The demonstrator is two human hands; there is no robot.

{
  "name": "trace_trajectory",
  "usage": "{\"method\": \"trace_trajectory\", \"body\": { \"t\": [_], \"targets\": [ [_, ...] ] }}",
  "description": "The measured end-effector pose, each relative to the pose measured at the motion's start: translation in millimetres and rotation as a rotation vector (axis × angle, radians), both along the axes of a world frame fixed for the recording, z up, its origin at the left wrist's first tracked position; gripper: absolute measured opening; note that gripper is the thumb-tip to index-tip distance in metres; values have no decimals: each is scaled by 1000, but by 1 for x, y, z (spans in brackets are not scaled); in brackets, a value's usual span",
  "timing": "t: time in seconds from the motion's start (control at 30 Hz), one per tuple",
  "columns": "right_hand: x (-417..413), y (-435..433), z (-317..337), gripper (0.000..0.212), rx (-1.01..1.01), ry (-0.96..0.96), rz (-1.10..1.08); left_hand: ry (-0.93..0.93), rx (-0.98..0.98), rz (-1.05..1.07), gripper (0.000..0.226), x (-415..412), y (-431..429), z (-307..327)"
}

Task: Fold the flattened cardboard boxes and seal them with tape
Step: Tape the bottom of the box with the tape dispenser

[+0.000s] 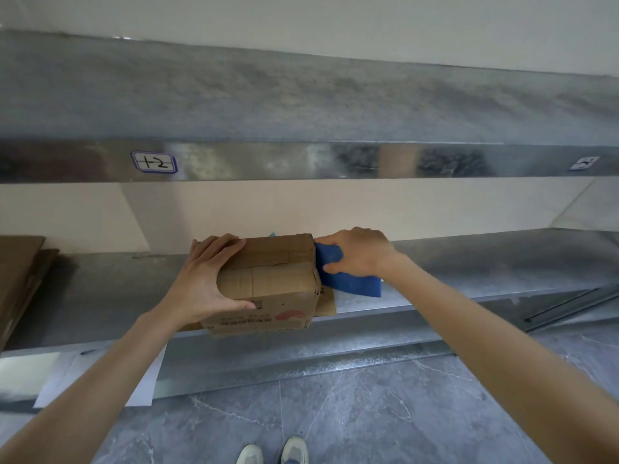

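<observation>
Before us a steel shelf (469, 262), above it an upper shelf lip (301, 160) bearing a handwritten label (154, 162), a second label (583, 163) far right, pale wall (368, 209) behind, white sheets (67, 376) lower left, grey marbled floor (368, 413), our pale shoes (294, 451) below.

folded cardboard box (274, 279) on shelf edge (435, 306)

box (274, 283): matt brown cardboard | shelf (469, 262): dull brushed metal | floor (368, 413): veined grey tile
</observation>
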State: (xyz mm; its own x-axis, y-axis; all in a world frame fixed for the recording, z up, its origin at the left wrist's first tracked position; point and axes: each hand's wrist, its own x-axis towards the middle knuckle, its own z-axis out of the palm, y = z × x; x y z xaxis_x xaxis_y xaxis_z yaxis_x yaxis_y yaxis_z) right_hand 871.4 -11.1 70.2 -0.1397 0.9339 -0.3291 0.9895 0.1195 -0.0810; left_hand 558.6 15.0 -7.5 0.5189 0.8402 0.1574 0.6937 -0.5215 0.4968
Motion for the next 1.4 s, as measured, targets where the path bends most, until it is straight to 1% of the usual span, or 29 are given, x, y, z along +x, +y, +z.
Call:
{"method": "trace_trajectory", "body": {
  "t": [0.2,0.3,0.37,0.47,0.6,0.67,0.83,0.97,1.07,1.17,1.23,1.3,1.4],
  "targets": [
    [6,0,-7,60,7,39,-78,11,-64,14,121,-2,4,10],
    [10,-2,-15,64,7,214,-213,5,-91,45,118,-16,5,16],
    [12,-4,-23,65,22,269,-264,9,-103,65,116,-34,6,20],
    [6,-7,-40,66,46,234,-266,56,-125,127,117,-68,7,26],
    [-16,-8,-63,83,19,364,-262,95,-159,150,119,-104,7,29],
    [-28,-5,-74,87,29,397,-242,89,-157,141,119,-112,8,29],
    [-50,6,-101,87,94,316,-262,68,-150,140,119,-113,7,25],
    [-53,11,-114,90,97,315,-287,61,-140,145,118,-115,3,20],
    [-51,14,-120,94,94,382,-322,72,-145,150,118,-115,3,19],
    [-46,21,-120,97,37,526,-320,66,-142,155,118,-114,3,18],
    [-43,23,-121,96,20,613,-314,62,-135,152,118,-114,3,16],
    [-43,21,-123,92,32,640,-321,58,-129,153,118,-115,4,15],
    [-45,18,-126,90,76,587,-312,55,-126,153,118,-115,4,14]
  ]
}}
